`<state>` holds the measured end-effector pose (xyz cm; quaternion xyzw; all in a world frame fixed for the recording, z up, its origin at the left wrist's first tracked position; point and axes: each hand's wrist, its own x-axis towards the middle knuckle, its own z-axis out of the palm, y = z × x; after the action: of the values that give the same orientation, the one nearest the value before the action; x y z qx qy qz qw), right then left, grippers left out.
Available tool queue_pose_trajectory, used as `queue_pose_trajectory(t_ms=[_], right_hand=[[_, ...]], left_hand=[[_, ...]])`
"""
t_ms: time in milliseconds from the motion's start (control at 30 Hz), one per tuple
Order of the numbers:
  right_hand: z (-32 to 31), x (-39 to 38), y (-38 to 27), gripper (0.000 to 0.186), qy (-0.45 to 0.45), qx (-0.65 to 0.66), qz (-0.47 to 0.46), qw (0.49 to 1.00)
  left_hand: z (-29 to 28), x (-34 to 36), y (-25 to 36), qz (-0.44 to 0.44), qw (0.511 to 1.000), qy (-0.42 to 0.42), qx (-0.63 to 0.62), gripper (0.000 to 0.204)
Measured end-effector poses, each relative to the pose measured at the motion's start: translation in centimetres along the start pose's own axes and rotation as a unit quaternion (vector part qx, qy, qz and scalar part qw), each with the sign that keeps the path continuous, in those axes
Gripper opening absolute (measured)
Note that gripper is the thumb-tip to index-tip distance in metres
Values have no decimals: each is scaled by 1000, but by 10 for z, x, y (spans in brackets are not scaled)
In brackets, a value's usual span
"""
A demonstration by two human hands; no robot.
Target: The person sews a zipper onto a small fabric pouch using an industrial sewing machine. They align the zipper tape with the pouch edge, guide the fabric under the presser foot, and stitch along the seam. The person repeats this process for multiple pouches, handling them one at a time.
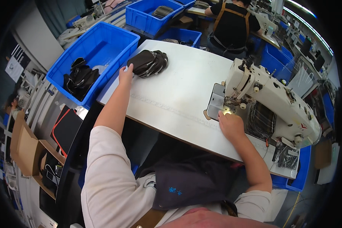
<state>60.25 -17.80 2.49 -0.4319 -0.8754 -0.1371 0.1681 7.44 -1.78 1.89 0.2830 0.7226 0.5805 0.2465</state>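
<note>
- The left hand's (pixel 126 74) fingers, slightly parted, touch the left edge of the dark bundle (pixel 147 64) near the table's far-left end, perhaps steadying it; a firm grip cannot be told.
- The right hand's (pixel 231 123) fingers curl by the sewing machine's (pixel 269 87) lit needle area; contents hidden.
- White table (pixel 186 76); blue bin (pixel 116 40) alongside, likely for easy reach.
- Beyond, a seated person (pixel 231 28).

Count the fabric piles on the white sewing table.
2: a dark pile at the left hand, and a plaid pile partly covered by the sewing machine's arm. More could be hidden behind the machine.
</note>
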Motion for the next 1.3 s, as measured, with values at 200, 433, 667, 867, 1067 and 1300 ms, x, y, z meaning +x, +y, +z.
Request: queue_pose_trajectory(t_ms=[200, 433, 667, 867, 1067, 1300], right_hand=[[-37, -33, -24, 22, 43, 45, 22, 998], [-87, -59, -12, 22, 162, -20, 73, 984], [-106, -77, 72, 21, 145, -102, 225, 958], [-104, -69, 90, 18, -7, -61, 285, 956], [-95, -69, 104, 7, 5, -24, 324, 946], [-141, -65, 32, 7, 146, 46, 278, 948]], left_hand=[[11, 44, -10, 19, 982, -25, 184, 68], [9, 30, 48, 33, 993, -58, -94, 36], [11, -96, 90, 3, 914, -291, -282, 16], [-3, -216, 33, -15, 928, -370, -45, 42], [-4, -238, 28, 228, 887, -309, 257, 60], [18, -240, 39, 480, 773, -333, 248, 58]])
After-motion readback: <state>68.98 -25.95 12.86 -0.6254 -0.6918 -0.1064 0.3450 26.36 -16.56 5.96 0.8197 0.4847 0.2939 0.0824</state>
